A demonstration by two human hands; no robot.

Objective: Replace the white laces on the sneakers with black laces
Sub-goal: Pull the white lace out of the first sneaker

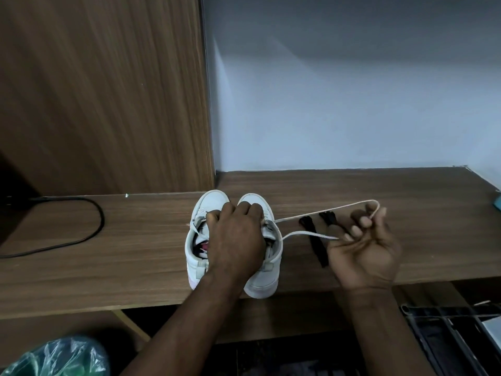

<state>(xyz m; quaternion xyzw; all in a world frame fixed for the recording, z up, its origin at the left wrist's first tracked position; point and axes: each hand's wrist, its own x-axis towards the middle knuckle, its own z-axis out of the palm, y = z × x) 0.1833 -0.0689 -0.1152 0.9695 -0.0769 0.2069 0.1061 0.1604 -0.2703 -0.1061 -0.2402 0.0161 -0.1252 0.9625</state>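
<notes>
Sneakers held, white lace taut

On the wooden desk, 2 sneakers stand side by side, toes toward the wall, under the gripping left hand. Right hand pinches the lace, stretched rightward above black laces.

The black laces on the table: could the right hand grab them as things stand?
Probably yes. The black laces lie right beside the right hand with nothing between them, but it is pinching the white lace, so it would likely have to drop that first.
</notes>
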